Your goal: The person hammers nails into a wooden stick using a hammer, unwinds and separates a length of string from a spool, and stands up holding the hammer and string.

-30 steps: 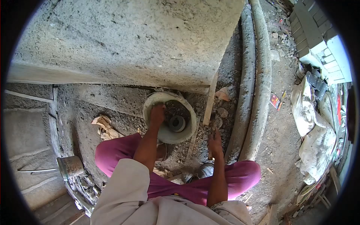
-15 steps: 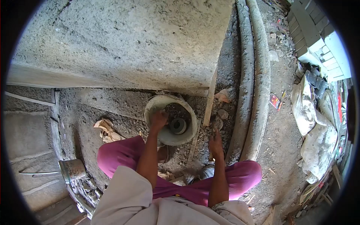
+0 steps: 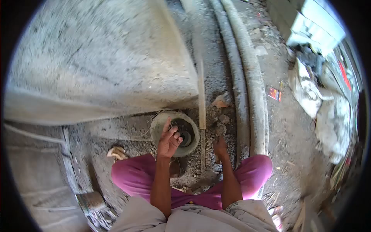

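Observation:
My left hand (image 3: 169,142) is raised over the near side of a round grey bowl-like container (image 3: 155,129), palm turned up. Its index finger is stretched out and the other fingers are loosely bent; I see nothing gripped in it. Inside the container lie dark loose material and a grey ring-shaped piece (image 3: 185,138). To the right, my right hand (image 3: 220,150) is low by a grey lump (image 3: 220,129) among the rubble. Its fingers look closed, with a small brownish end showing beneath; what it holds is not clear.
A large concrete block (image 3: 116,58) rises beyond the container. A wooden strip (image 3: 202,104) stands by its corner. Two long pipes (image 3: 241,77) run along the right. White sacks (image 3: 333,123) lie further right, and a bucket (image 3: 91,201) is at lower left.
My left hand has come up out of the container and turned palm up, its index finger extended. My right hand stays beside the rubble. The view has shifted and tilted.

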Demonstrator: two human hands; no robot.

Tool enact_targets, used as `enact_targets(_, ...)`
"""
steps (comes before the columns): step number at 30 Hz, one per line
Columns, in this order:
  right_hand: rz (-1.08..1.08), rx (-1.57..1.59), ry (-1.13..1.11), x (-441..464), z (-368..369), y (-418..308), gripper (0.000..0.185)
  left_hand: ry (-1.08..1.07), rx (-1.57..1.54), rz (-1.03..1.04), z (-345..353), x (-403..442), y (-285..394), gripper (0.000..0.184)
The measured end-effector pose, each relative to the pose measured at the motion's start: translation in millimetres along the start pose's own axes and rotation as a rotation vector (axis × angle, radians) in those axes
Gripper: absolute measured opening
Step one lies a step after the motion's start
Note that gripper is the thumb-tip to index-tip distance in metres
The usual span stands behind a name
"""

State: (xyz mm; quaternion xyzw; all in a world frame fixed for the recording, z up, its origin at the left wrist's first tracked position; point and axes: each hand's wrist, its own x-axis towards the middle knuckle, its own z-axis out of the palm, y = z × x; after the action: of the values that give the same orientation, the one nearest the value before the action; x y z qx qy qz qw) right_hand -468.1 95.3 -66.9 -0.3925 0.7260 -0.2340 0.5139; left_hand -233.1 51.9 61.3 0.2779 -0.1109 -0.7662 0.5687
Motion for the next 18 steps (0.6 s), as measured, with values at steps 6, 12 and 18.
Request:
enact_targets(6, 0.147, -0.118, -0.044, -10, 6, -7, 0.066, -0.316, 0.248, -0.011, 102, -2, 29, 0.064)
enact_targets(12, 0.214, -0.071, -0.114, -22, 2, -25, 0.071, -0.568, 0.696, 0.074, 229, 12, 42, 0.063)
enact_targets(18, 0.181, -0.008, -0.111, -15, 10, -18, 0.073, -0.626, 1.103, 0.065, 312, 45, 31, 0.057)
